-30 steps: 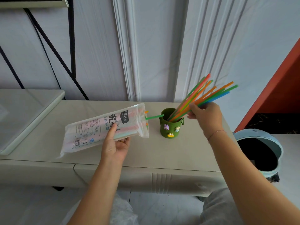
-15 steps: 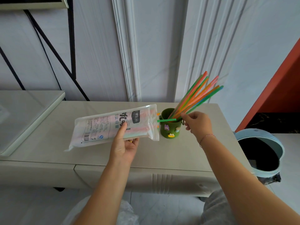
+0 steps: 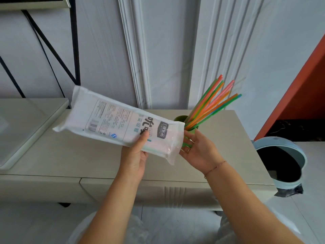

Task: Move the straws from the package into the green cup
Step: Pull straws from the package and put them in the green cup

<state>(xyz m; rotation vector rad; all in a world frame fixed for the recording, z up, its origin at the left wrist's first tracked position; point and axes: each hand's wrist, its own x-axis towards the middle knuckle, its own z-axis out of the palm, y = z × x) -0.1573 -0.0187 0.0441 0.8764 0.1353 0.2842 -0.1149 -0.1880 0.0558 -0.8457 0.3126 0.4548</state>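
Note:
My left hand (image 3: pixel 135 161) grips the white plastic straw package (image 3: pixel 119 120) from below and holds it above the table, with its open end tilted down to the right. Pale straws show faintly through the plastic. My right hand (image 3: pixel 200 152) is palm up with fingers spread, right at the package's open end and in front of the green cup (image 3: pixel 179 118). The package and my fingers hide most of the cup. Several coloured straws (image 3: pixel 211 103) stand in the cup and fan up to the right. I cannot tell whether the green between my fingers is cup or straw.
The cup stands on a beige cabinet top (image 3: pixel 70 155) against a white panelled wall. A light blue bin (image 3: pixel 281 161) with a black liner sits at the right, below an orange panel. A glass-topped surface (image 3: pixel 26 120) lies at the left.
My right hand let go of the straws in the cup and came down to the package's open end. My left hand swung the package right and tipped its open end downward, covering the cup.

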